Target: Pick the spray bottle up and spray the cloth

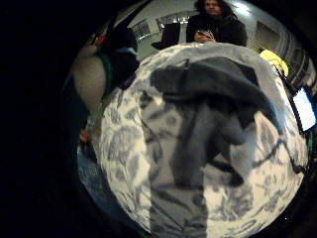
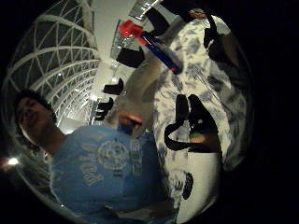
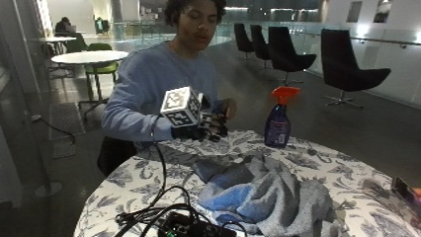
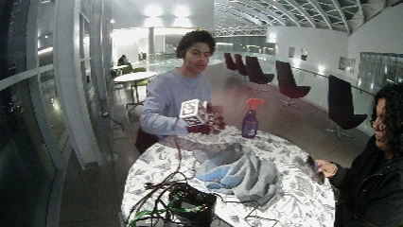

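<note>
Upright, purple spray bottle (image 3: 277, 123), orange trigger

spray bottle (image 3: 278, 120) label unreadable, fingers (image 3: 217, 126) blurred

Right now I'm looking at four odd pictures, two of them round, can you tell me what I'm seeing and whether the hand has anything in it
There is no machine here: a person sits at a round table with a flowered covering and works with a black-gloved right hand. The two round pictures come from small cameras on that hand's palm, one beside the thumb, one beside the little finger. The other two come from cameras off to the side, one wider.

On the table lie a crumpled grey and blue cloth, a spray bottle with an orange-red trigger top standing upright beyond it, and a tangle of black cables at the near edge.

The gloved hand is raised above the table, short of the bottle. It holds nothing; the bottle stands untouched.
</note>
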Available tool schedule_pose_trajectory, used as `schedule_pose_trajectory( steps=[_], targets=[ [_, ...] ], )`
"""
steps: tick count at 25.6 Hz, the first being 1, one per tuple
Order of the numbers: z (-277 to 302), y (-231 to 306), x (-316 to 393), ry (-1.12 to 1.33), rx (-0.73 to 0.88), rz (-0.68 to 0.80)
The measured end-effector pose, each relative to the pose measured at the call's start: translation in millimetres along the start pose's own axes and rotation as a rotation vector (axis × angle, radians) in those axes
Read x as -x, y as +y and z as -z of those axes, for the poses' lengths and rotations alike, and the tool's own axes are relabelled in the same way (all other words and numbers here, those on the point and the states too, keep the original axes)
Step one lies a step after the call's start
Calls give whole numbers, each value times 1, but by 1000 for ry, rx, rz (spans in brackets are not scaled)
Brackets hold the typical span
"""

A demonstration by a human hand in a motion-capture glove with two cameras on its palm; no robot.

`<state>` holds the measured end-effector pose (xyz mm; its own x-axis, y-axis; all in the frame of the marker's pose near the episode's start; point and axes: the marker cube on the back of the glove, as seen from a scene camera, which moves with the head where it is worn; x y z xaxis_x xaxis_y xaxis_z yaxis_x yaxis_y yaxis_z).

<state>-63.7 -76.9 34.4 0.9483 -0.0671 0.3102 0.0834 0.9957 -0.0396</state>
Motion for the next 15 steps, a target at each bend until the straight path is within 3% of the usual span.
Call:
schedule_pose_trajectory(
  steps=[15],
  targets=[
    [37, 107, -38, 171, -49, -184]
  ],
)
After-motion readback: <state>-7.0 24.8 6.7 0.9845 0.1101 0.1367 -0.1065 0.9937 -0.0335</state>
